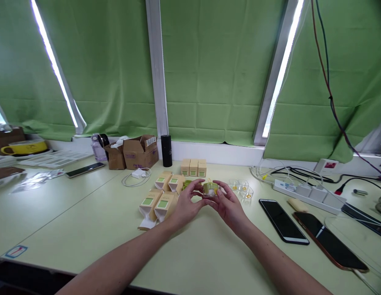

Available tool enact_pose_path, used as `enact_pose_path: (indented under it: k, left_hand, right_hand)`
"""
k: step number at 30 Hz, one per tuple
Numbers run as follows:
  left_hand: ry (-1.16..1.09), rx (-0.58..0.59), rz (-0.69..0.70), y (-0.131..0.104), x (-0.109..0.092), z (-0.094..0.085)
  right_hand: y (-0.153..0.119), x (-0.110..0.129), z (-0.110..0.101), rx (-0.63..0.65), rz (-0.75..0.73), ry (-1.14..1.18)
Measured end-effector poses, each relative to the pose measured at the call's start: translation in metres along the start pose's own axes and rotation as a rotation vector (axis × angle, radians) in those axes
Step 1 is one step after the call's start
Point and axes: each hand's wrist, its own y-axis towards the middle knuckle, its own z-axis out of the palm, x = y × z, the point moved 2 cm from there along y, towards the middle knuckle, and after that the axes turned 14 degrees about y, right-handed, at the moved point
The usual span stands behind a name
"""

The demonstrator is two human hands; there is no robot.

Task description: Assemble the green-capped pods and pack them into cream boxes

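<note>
The small container (210, 189) is in the air above the table (190, 258), between both hands. The left hand (187, 207) and right hand (230, 208) are half closed, fingertips holding its sides. It looks light, stiff and maybe slippery, so the side wall is good to hold, with gentle pressure. The boxes (166, 203) are close at left, the clear cups (248, 192) at right; more room seems on the near side.

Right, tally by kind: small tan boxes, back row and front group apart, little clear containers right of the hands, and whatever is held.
Tan boxes, back row: 3
Tan boxes, front group: 4
Clear containers: 3
Round container in left hand and right hand: 1
Total: 11
</note>
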Motion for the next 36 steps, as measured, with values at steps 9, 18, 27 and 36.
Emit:
enact_pose_path:
  k: [9, 18, 27, 36]
  left_hand:
    - [-0.013, -0.012, 0.104, -0.0024, 0.0029, 0.0028]
    - [0.017, -0.008, 0.092, -0.0034, -0.0004, 0.0014]
    - [-0.045, 0.048, 0.011, -0.0029, 0.0029, 0.0039]
    - [-0.177, 0.149, -0.095, 0.0015, 0.0064, 0.0066]
  right_hand:
    - [0.0066, 0.0, -0.01, -0.016, 0.022, 0.158]
    - [0.0054, 0.0002, -0.0073, -0.001, 0.002, 0.135]
    - [0.0018, 0.0024, -0.0051, -0.077, -0.092, 0.069]
    - [-0.0019, 0.003, -0.0043, -0.058, -0.149, -0.167]
